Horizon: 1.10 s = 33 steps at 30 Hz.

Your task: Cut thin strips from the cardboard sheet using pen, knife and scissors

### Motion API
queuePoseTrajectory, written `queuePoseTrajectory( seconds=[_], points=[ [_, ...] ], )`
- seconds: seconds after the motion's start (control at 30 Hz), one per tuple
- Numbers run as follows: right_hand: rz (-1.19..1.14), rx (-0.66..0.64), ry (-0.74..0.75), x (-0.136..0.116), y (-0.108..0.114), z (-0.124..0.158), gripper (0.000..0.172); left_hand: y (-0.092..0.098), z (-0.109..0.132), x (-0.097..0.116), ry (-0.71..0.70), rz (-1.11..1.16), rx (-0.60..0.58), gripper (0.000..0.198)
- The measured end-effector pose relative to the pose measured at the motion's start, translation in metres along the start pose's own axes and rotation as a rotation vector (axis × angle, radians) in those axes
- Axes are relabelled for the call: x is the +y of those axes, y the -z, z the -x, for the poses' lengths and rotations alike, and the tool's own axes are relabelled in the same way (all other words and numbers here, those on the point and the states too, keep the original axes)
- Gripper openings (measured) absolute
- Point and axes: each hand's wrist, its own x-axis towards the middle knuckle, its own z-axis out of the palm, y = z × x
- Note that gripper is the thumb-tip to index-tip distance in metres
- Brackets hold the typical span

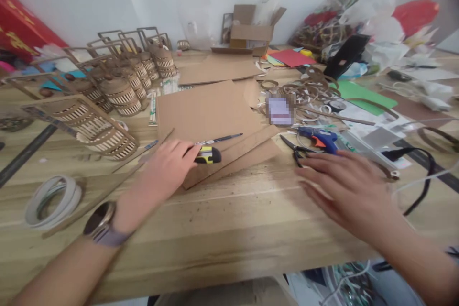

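Note:
My left hand, with a watch on its wrist, is closed around one end of a yellow-and-black utility knife above the cardboard sheets. A thin dark pen-like tool lies just beyond the knife. Over the table's right side, my right hand is open, its fingers stretched out and slightly blurred. Close to those fingertips are black-handled scissors and a blue glue gun. Whether the right fingers touch the scissors, I cannot tell.
Several small woven lantern-like baskets with frames stand at the left. White tape rolls lie near the left front. Brown strips, green paper and a black cable crowd the right. An open carton stands at the back.

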Motion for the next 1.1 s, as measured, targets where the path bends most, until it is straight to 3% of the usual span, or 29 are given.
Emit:
queuePoseTrajectory(
  seconds=[0.07, 0.17, 0.3, 0.4, 0.47, 0.6, 0.7, 0.77, 0.83, 0.93, 1.0, 1.1],
  points=[
    [0.024, -0.061, 0.126, -0.017, -0.009, -0.044, 0.032, -0.008, -0.016, -0.004, 0.011, -0.023, -0.042, 0.028],
    [0.084, -0.141, 0.176, -0.033, -0.023, -0.077, 0.038, -0.02, -0.028, -0.009, 0.035, -0.019, -0.098, 0.029],
    [0.117, -0.169, 0.185, -0.027, -0.034, -0.088, 0.037, -0.023, -0.027, -0.005, 0.081, 0.066, -0.065, 0.027],
    [0.136, -0.092, 0.218, -0.018, -0.029, -0.097, 0.038, -0.011, -0.026, 0.011, 0.056, 0.157, 0.06, 0.048],
    [0.124, -0.031, 0.207, -0.013, -0.023, -0.105, 0.034, 0.0, -0.027, 0.024, 0.0, 0.165, 0.027, 0.058],
    [0.087, 0.105, 0.126, -0.009, -0.014, -0.108, 0.026, 0.007, -0.031, 0.037, 0.004, 0.021, -0.172, 0.023],
    [0.03, 0.173, 0.023, -0.013, -0.016, -0.093, 0.021, 0.002, -0.033, 0.033, 0.067, 0.018, -0.159, 0.021],
    [-0.068, 0.06, 0.038, -0.021, -0.024, -0.083, 0.023, -0.001, -0.034, 0.029, 0.084, 0.021, -0.117, 0.021],
    [-0.169, -0.134, 0.128, -0.03, -0.037, -0.076, 0.029, -0.001, -0.035, 0.026, 0.085, 0.008, -0.076, 0.021],
    [-0.165, -0.322, 0.16, -0.036, -0.053, -0.078, 0.045, 0.001, -0.031, 0.025, 0.056, -0.017, -0.027, 0.022],
    [-0.079, -0.371, 0.084, -0.029, -0.057, -0.082, 0.044, 0.002, -0.025, 0.027, 0.026, -0.035, -0.014, 0.021],
    [0.043, -0.375, -0.042, -0.005, -0.049, -0.083, 0.029, 0.003, -0.009, 0.035, -0.031, -0.068, -0.013, 0.024]
  ],
)
